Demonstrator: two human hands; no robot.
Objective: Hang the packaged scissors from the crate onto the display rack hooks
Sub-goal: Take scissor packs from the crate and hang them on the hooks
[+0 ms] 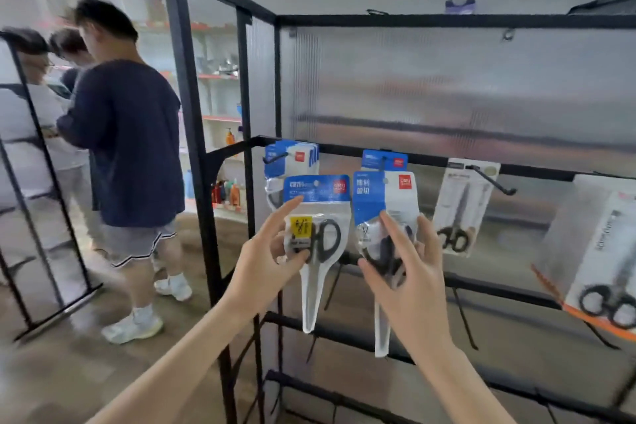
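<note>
Black-framed rack: the display rack (pixel 220 86) has a ribbed translucent back panel and dark cross rails, with hooks along the middle rail.
Bystanders: people (pixel 124 134) stand at far left by a second black frame; one wears a navy shirt and grey shorts.
Left hand: the left hand (pixel 265 262) pinches the left scissors pack (pixel 316 217) at its yellow label, thumb in front, forefinger stretched up along the pack's left edge.
Left pack: blue header card, black handles, clear blade sleeve pointing down; it sits in front of the left hook stack (pixel 292 158), apart from the hook.
Right hand: the right hand (pixel 409 272) grips the right scissors pack (pixel 382 203) around its handle area, fingers curled on both sides.
Right pack: just below another blue pack (pixel 385 159) already on a hook.
Further right: a beige scissors pack (pixel 461 206) hangs on a long hook (pixel 492 179); a grey pack (pixel 599 251) with an orange edge tilts at the frame's edge.
</note>
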